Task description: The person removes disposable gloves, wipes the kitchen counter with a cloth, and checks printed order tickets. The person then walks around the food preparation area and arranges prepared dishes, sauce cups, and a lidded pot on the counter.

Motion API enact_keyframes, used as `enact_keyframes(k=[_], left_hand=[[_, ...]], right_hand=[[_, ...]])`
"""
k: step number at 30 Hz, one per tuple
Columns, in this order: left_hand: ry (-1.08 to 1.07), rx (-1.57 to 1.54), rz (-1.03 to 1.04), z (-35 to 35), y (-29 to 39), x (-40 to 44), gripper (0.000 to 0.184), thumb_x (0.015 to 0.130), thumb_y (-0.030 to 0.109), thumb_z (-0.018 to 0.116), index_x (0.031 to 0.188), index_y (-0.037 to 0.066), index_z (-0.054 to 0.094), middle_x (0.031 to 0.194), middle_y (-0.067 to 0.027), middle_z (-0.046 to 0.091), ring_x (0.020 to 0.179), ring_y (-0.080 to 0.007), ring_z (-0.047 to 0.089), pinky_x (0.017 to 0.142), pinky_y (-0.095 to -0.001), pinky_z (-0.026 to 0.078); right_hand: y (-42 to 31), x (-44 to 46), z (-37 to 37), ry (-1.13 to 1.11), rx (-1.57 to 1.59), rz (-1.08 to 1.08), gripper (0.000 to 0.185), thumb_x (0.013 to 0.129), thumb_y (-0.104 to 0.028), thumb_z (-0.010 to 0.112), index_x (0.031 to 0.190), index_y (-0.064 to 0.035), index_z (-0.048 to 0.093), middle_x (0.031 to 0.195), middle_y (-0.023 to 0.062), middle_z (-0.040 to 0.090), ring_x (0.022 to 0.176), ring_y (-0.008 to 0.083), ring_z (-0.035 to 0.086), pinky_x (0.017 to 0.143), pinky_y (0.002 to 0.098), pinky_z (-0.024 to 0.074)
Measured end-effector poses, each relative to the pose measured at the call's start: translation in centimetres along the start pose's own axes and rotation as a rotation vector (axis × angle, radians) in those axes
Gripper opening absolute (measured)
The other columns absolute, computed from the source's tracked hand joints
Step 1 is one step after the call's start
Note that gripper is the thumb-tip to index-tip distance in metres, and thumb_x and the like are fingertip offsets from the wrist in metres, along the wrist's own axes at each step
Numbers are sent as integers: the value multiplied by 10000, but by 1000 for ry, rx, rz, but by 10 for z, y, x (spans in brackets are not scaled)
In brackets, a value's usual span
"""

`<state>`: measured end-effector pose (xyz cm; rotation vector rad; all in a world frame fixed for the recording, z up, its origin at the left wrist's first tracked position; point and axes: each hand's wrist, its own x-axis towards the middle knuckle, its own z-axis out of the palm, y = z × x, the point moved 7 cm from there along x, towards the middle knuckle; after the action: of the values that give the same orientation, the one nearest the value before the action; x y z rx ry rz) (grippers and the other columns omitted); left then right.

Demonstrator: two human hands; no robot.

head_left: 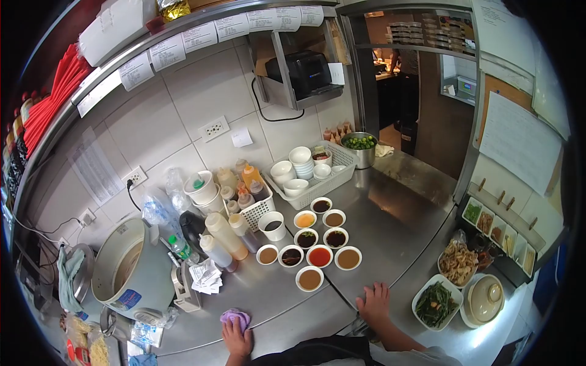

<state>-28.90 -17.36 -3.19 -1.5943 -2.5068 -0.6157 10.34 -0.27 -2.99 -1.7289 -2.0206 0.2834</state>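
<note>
The purple cloth point(235, 318) lies under the left fingers point(232, 329).

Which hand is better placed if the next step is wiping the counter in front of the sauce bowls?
Left, most likely. The left hand is on the purple cloth, while the right hand rests on the counter away to the right, with no cloth under it.

Left hand point(238, 340) palm-down, right hand point(375, 305) splayed
</note>
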Motion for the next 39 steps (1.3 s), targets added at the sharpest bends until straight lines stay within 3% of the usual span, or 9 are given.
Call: enact_keyframes(k=[6,18,39], left_hand=[[33,36,-8,-1,2,-2,572,701,319,519,1211,99,385,1232,-211,358,1138,-410,309,929,-484,245],[-6,56,-51,1,0,1,579,687,292,531,1213,109,372,1214,-198,362,1135,-393,300,934,-482,234],[-49,67,-46,5,-3,3,629,670,287,530,1230,87,329,1197,-209,353,1115,-387,309,923,-488,231]], right_hand=[[1,0,-2,16,63,-56,395,683,-284,592,1007,-65,535,1179,180,384,1144,399,273,967,510,182],[9,-2,-4,-38,158,-153,385,678,-302,612,991,-84,555,1150,149,409,1158,364,274,960,526,172],[13,-6,-5,11,229,-124,343,671,-266,604,957,-80,567,1108,133,443,1149,333,308,976,479,200]])
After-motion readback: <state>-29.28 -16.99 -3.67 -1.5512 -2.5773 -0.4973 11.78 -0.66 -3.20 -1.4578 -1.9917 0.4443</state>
